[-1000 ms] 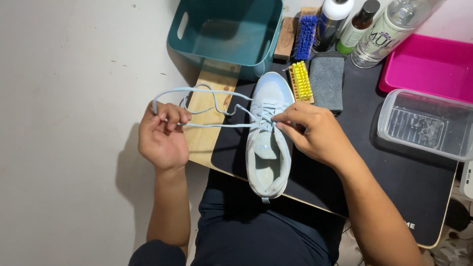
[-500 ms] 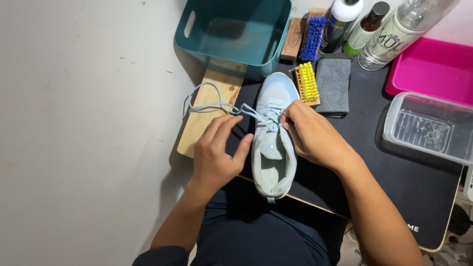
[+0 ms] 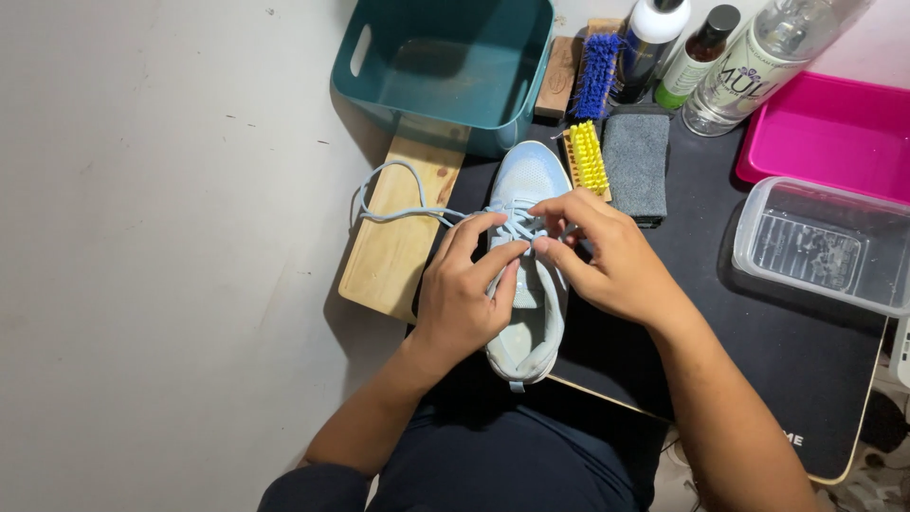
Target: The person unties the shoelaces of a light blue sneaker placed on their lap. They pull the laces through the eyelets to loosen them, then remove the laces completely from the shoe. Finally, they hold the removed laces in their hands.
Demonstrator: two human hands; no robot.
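A pale blue sneaker [image 3: 527, 180] lies toe-away on a black mat [image 3: 758, 351] over a wooden board. Its light blue lace [image 3: 384, 204] loops out to the left over the bare wood. My left hand [image 3: 464, 294] rests on the shoe's tongue area, with its fingers pinching the lace at the eyelets. From the right, my right hand [image 3: 602, 256] meets it, thumb and forefinger gripping the lace just above the tongue. The shoe's middle is hidden under both hands.
A teal plastic bin [image 3: 445, 57] stands behind the shoe. Yellow brush [image 3: 588, 156], blue brush [image 3: 597, 76], grey cloth [image 3: 635, 161] and several bottles [image 3: 758, 57] sit at the back. A pink tray [image 3: 825, 133] and clear container [image 3: 820, 246] are on the right.
My left hand came in from the far left, where it held the lace stretched out, onto the shoe. The lace now lies slack in a loop on the wood.
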